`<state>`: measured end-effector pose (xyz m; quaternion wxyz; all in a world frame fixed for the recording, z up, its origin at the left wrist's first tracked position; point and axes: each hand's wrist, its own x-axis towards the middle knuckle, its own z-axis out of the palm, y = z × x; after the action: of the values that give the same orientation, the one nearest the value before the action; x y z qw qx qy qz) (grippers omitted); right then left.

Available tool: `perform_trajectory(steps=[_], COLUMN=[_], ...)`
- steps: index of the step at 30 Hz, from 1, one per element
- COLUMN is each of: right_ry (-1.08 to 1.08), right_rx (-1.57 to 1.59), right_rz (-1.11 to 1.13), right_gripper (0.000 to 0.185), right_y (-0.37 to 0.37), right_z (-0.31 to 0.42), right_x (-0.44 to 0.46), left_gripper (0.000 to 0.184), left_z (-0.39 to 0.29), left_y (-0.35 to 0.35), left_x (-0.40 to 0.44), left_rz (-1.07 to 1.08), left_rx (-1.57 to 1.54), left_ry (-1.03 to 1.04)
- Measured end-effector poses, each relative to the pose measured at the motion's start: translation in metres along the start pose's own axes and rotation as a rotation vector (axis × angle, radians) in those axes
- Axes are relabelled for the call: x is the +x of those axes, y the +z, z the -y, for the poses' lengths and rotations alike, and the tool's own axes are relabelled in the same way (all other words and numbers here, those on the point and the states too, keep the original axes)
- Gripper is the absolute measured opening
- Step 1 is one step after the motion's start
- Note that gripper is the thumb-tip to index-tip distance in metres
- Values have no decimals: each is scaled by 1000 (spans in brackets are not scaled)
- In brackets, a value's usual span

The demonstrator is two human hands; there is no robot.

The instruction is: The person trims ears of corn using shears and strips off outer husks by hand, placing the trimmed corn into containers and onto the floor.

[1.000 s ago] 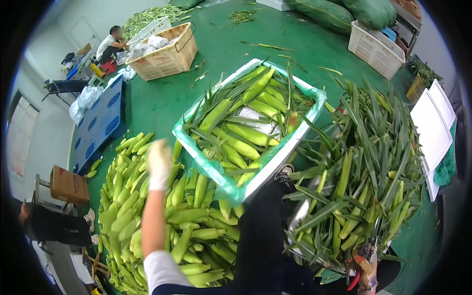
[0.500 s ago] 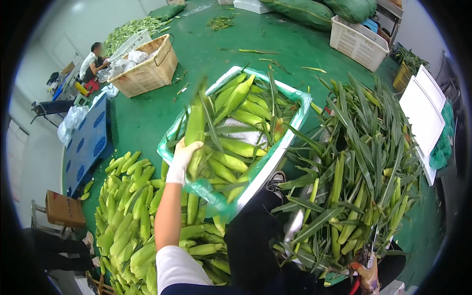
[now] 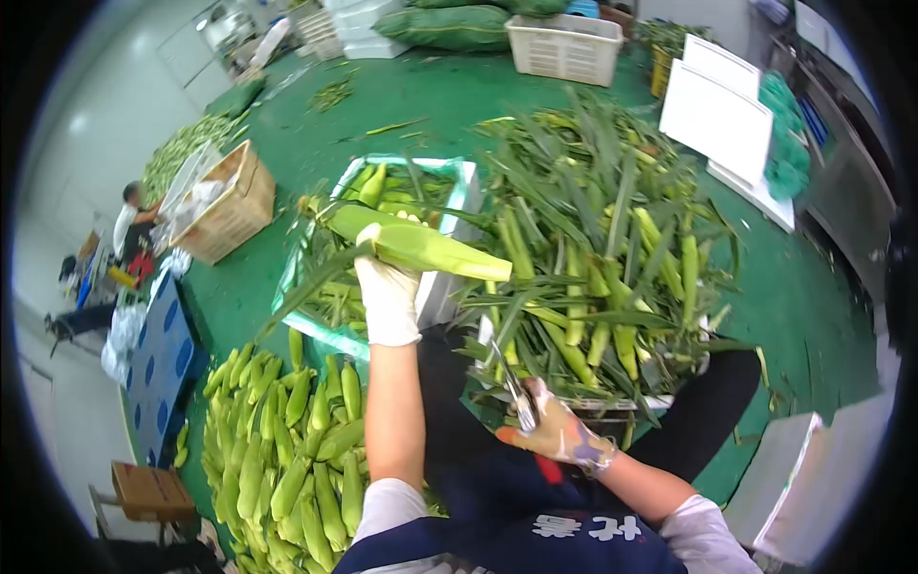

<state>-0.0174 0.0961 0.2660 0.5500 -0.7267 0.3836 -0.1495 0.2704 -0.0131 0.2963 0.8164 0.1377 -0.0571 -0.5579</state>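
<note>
My left hand (image 3: pixel 390 292), in a white glove, is closed around an ear of corn (image 3: pixel 421 251) in green husk. The ear lies nearly level in front of me, its cut end pointing right and long leaves trailing to the left. Low on the right, my right hand (image 3: pixel 564 430), in a stained glove, grips red-handled shears (image 3: pixel 524 407) with the metal blades pointing up and away. Behind the held ear stands a white foam box (image 3: pixel 464 206) lined with green plastic, with husked ears inside. The shears' blades are apart from the ear.
A heap of cut leaves and stalks (image 3: pixel 612 239) stands ahead on the right. Many ears of corn (image 3: pixel 277 469) are piled at lower left. White foam lids (image 3: pixel 717 110) lean at upper right. A crate (image 3: pixel 225 206) and a seated person (image 3: pixel 134 225) are at left.
The left hand has brought the ear from above the box toward me and right, turning it from upright to nearly level. The right hand with the shears has moved inward. The camera view has swung right.
</note>
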Motion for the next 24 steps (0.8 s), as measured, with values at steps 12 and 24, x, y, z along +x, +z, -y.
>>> perform_trajectory(steps=[12,24], right_ry=[122,21], right_rx=[1583,1], right_rz=[171,-605], right_gripper=[25,41], right_y=[-48,-102], right_z=[-23,-53], right_x=[23,-12], left_gripper=[48,56], left_z=[128,149], left_y=[2,19], left_x=[-64,29], left_rz=[402,17], left_rx=[276,367], left_ry=[216,-92])
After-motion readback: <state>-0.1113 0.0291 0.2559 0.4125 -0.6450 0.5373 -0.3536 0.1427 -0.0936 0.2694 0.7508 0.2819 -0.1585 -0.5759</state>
